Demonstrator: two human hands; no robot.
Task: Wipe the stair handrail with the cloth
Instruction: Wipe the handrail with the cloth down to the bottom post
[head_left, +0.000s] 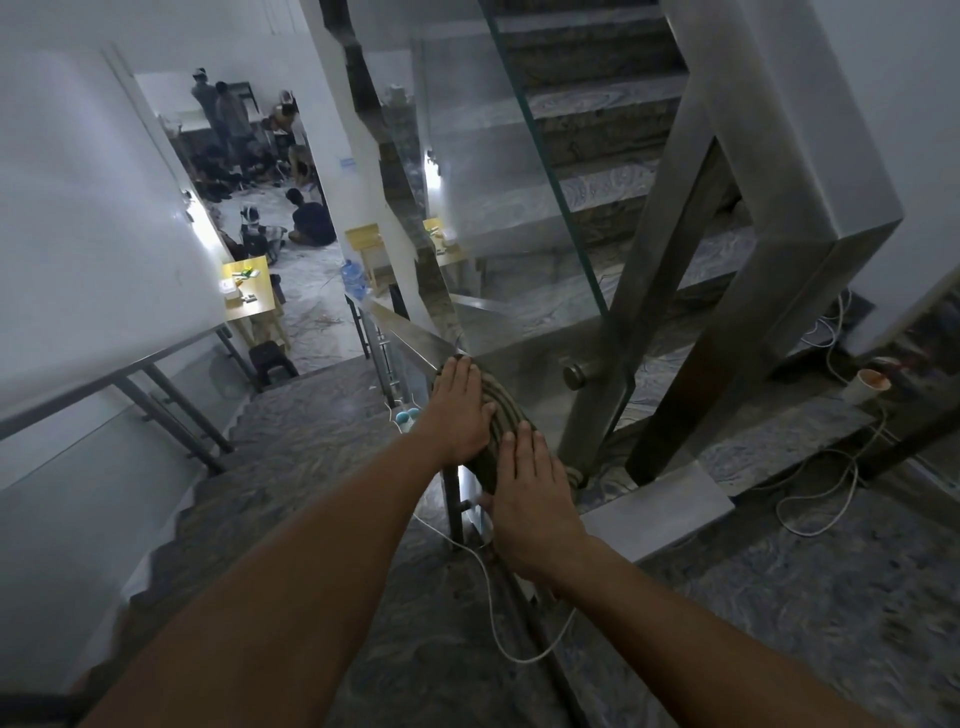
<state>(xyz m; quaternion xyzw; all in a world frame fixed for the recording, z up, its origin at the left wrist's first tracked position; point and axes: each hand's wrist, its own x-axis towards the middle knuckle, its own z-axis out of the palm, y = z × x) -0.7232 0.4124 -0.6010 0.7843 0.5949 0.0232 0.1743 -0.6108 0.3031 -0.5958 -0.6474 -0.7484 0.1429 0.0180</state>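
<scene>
Handrail (410, 338) wiping looks under way: the striped cloth (501, 415) lies draped over its upper end beside the steel post (649, 291), both the left hand (460, 410) and right hand (535, 499) pressing it with fingers flat and extended, so next comes a firm slide downward.

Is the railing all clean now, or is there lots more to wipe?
Done: can't tell; no wiped stretch looks different. In hand: both the left hand and right hand press flat on the cloth draped over the handrail. Left: the bare rail running down beyond the cloth, likely most of it.
</scene>
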